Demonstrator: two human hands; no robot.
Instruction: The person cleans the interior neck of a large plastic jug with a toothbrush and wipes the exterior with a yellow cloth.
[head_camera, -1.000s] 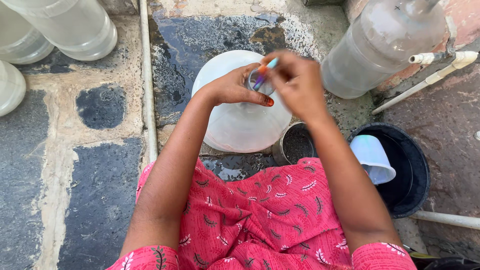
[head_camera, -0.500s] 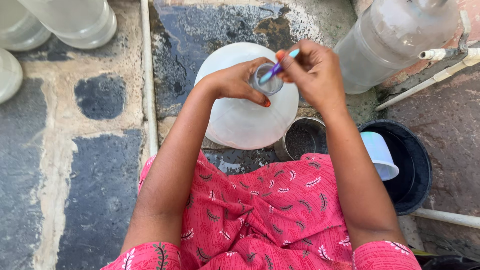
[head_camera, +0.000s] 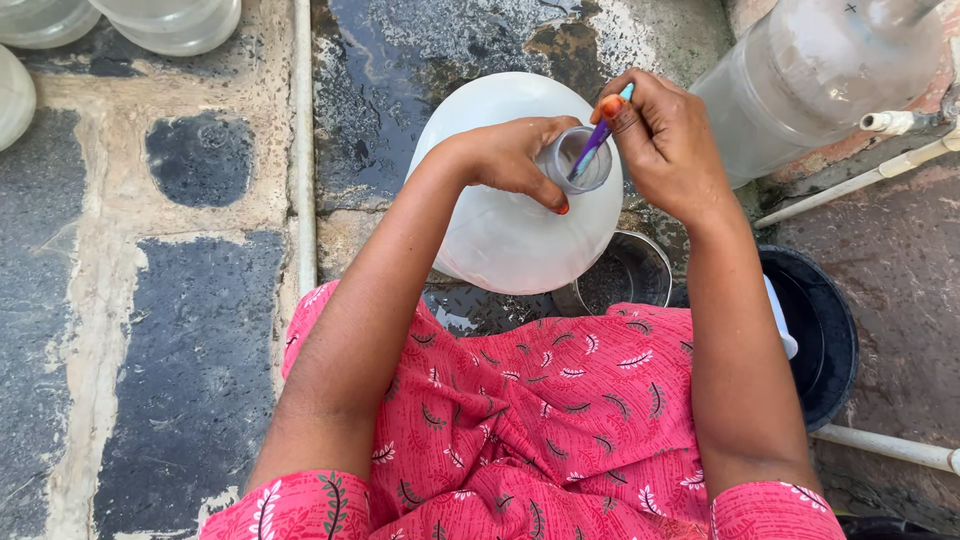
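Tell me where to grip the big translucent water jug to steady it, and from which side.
Grip the jug by its narrow neck, coming from the left as the left hand does: the round body is too wide to span, and the right hand works a brush into the mouth.

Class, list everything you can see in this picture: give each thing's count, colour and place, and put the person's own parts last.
Big water jug: one, milky white, upright in the middle, its neck held.
Toothbrush: one, purple and light blue, poking into the jug's mouth.
Steel pot: one, grey, just right of the jug's base.
Black tub: one, at right, with a pale blue mug inside.
Lying jug: one, clear, top right.
More jugs: three partly seen, clear, top left.
White pipes: several, along the floor left and at right.
Red patterned dress: one, bottom.
Left hand: grips the jug's neck.
Right hand: holds the toothbrush.
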